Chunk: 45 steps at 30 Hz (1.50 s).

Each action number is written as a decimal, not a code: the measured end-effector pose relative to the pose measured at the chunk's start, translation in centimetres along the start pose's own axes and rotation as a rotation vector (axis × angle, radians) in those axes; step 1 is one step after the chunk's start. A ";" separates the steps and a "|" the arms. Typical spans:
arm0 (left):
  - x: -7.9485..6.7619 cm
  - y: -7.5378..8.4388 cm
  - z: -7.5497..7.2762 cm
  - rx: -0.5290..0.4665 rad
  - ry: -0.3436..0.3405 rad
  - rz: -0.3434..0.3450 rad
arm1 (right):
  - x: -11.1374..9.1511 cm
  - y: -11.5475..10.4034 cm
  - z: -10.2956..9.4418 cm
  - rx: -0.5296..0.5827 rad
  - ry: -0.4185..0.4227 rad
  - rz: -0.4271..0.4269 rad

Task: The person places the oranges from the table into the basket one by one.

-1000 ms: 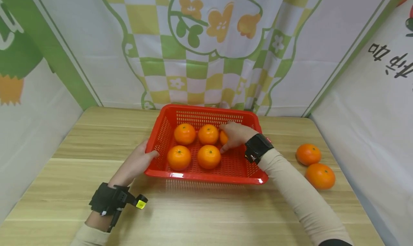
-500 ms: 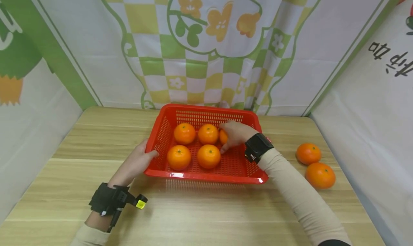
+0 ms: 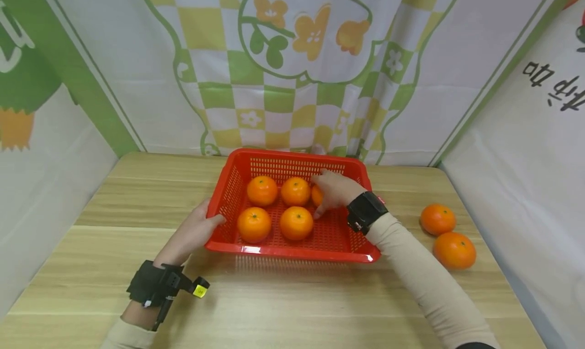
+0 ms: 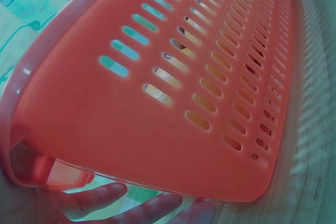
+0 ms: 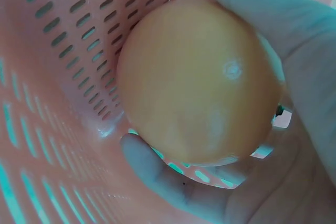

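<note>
My left hand (image 3: pixel 194 229) holds the left end of a red plastic basket (image 3: pixel 292 251), thumb over the rim. In the left wrist view, its fingers (image 4: pixel 100 196) lie along the slotted wall of the basket. Inside the basket at the right, my right hand (image 3: pixel 337 189) has its fingers and thumb curled round an orange (image 5: pixel 194 82). That orange sits close to the slotted wall, mostly hidden by the hand in the head view. To its left stand several more oranges, among them a back one (image 3: pixel 295 191) and a front one (image 3: pixel 296 223).
On the wooden table (image 3: pixel 283 303), two more oranges lie near the right edge, one (image 3: pixel 437 219) behind the other (image 3: pixel 454 250). A patterned curtain (image 3: pixel 283 105) hangs just behind the basket. White cloth walls flank the table at both sides.
</note>
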<state>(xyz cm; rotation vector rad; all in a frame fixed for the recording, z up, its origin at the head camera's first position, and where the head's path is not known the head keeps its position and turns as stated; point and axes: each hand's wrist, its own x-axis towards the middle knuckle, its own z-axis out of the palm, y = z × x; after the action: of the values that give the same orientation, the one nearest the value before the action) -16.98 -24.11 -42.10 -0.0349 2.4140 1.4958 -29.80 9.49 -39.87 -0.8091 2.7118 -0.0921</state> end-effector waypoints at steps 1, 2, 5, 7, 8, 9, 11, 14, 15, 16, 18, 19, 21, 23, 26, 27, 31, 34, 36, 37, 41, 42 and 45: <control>0.0 0.0 0.0 0.000 -0.002 0.000 | -0.1 -0.1 0.0 -0.002 0.002 0.001; 0.0 0.0 0.1 -0.001 -0.003 -0.001 | -0.1 -0.1 0.0 -0.005 0.003 0.002; -0.1 0.0 0.1 -0.004 -0.005 0.004 | -0.3 -0.2 -0.1 -0.025 0.017 -0.004; -0.1 0.0 0.0 -0.005 -0.006 0.008 | -0.4 -0.2 -0.2 -0.035 0.026 -0.007; 0.0 0.0 0.0 -0.007 -0.006 0.008 | -0.4 -0.3 -0.2 -0.040 0.032 -0.009; 0.0 0.1 0.0 -0.007 -0.007 0.012 | -0.5 -0.3 -0.3 -0.040 0.033 -0.009; 0.0 0.0 0.0 -0.008 -0.008 0.014 | -0.6 -0.3 -0.5 -0.036 0.034 -0.009; 0.0 0.0 0.0 -0.008 -0.008 0.012 | -0.8 -0.4 -0.8 -0.019 0.037 -0.006; 0.0 0.0 0.0 -0.008 -0.008 0.013 | -0.9 -0.4 -0.9 -0.015 0.038 -0.005; 0.0 0.0 0.0 -0.008 -0.007 0.012 | -1.0 -0.3 -1.0 -0.013 0.043 -0.006; -0.1 0.0 0.0 -0.007 -0.006 0.011 | -1.4 -0.3 -1.3 -0.013 0.057 -0.008; -0.1 0.0 0.1 -0.007 -0.007 0.012 | -1.5 -0.3 -1.5 -0.014 0.062 -0.013; -0.1 -0.1 0.1 -0.008 -0.006 0.011 | -2.0 -0.3 -2.1 -0.007 0.066 -0.014; -0.1 -0.1 0.1 -0.006 -0.005 0.011 | -2.4 -0.3 -2.8 0.002 0.062 -0.008; -0.1 -0.1 0.0 -0.004 -0.005 0.010 | -3.4 -0.3 -3.8 0.041 0.059 0.008; -0.1 0.0 0.0 -0.004 -0.006 0.009 | -3.7 -0.2 -4.2 0.052 0.063 0.012; 0.0 0.0 -0.1 -0.003 -0.010 0.009 | -5.1 0.2 -5.1 0.084 0.091 0.029; 0.0 0.0 -0.2 -0.008 -0.011 0.010 | -5.8 0.5 -5.4 0.086 0.102 0.041; 0.1 0.0 -0.2 -0.018 -0.011 0.007 | -6.2 0.7 -5.4 0.079 0.108 0.040; 0.1 0.0 -0.2 -0.022 -0.011 0.006 | -6.4 0.7 -5.5 0.076 0.112 0.037; 0.0 0.0 -0.1 -0.026 -0.010 -0.004 | -7.2 0.9 -5.5 0.075 0.134 0.026; 0.0 0.0 -0.1 -0.024 -0.009 -0.005 | -7.3 0.9 -5.5 0.075 0.144 0.023; 0.0 0.1 -0.1 -0.020 -0.007 -0.005 | -7.9 1.1 -5.4 0.086 0.177 0.017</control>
<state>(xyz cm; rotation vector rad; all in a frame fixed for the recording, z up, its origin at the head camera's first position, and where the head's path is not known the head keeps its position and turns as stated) -17.02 -24.17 -41.93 -0.0400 2.3921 1.5150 -25.82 14.59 -32.76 -0.7864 2.8561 -0.2869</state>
